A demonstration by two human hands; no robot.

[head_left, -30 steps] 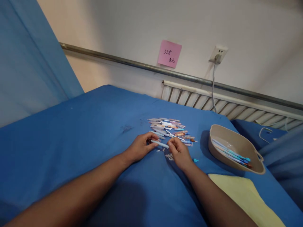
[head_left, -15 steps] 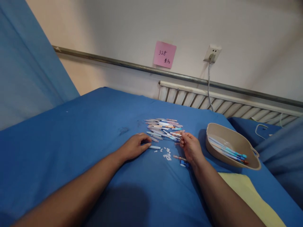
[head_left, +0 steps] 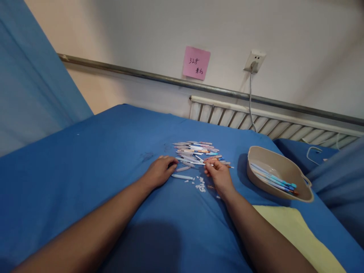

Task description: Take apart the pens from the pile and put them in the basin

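Observation:
A heap of thin pens [head_left: 196, 149] in white, blue and orange lies on the blue cloth [head_left: 108, 151]. My left hand [head_left: 159, 170] rests on the cloth at the heap's near left edge, fingers curled, with a white pen barrel [head_left: 182, 176] lying loose just to its right. My right hand [head_left: 218, 175] is at the heap's near right edge, its fingers pinched on a thin pen [head_left: 200, 163] that points left. Small white bits [head_left: 200, 186] are scattered between my hands.
A beige tray [head_left: 284, 167] with handles holds several blue pens at the right. A yellow cloth [head_left: 295, 231] lies in front of it. Behind are a radiator [head_left: 256, 123], a wall socket with a cable [head_left: 254, 60] and a pink note [head_left: 196, 62].
My left hand let go of the white barrel, which now lies on the cloth. My right hand swung right to the heap, then came back left holding a thin pen.

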